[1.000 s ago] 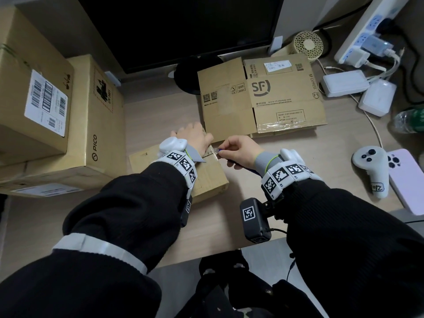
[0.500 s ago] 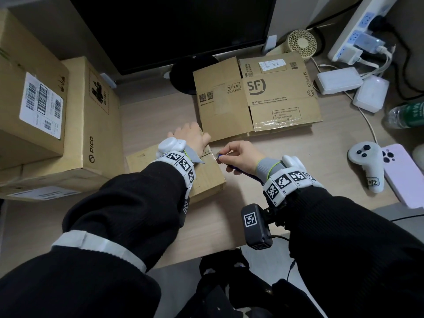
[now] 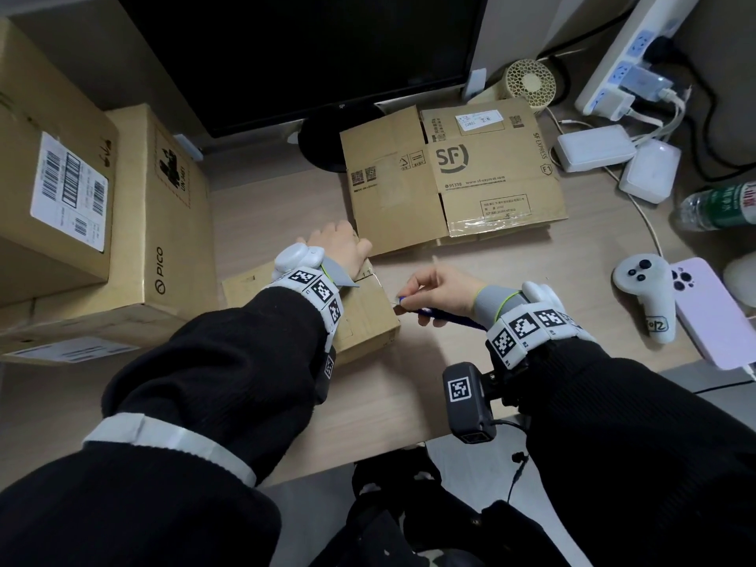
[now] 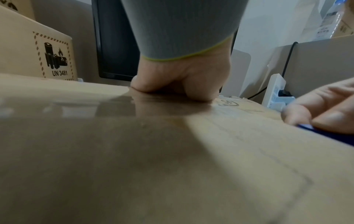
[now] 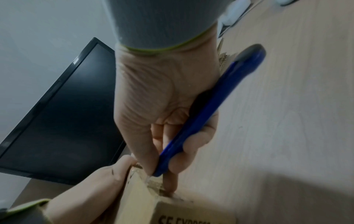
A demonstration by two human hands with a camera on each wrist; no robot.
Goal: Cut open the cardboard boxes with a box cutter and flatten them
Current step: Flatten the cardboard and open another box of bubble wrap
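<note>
A small brown cardboard box [image 3: 368, 317] lies on the desk in front of me. My left hand [image 3: 339, 247] rests on its top, and its fingers curl over the far edge, as the right wrist view shows. My right hand [image 3: 413, 296] grips a blue box cutter [image 3: 444, 316] at the box's right end. The cutter [image 5: 210, 106] has its tip on the taped seam at the upper right edge of the box [image 5: 138, 201]. The blade itself is barely visible. In the left wrist view the box's top [image 4: 172, 151] fills the lower frame.
A flattened SF box [image 3: 450, 186] lies behind the hands. Two large boxes [image 3: 163, 223] stand stacked at the left. A monitor [image 3: 307, 55] is at the back. A controller [image 3: 650, 296], phone [image 3: 712, 317], bottle [image 3: 720, 206] and chargers [image 3: 593, 147] crowd the right.
My right hand has drawn the cutter toward me along the box's right end, from near the far corner to about the middle. The left hand stays on the box.
</note>
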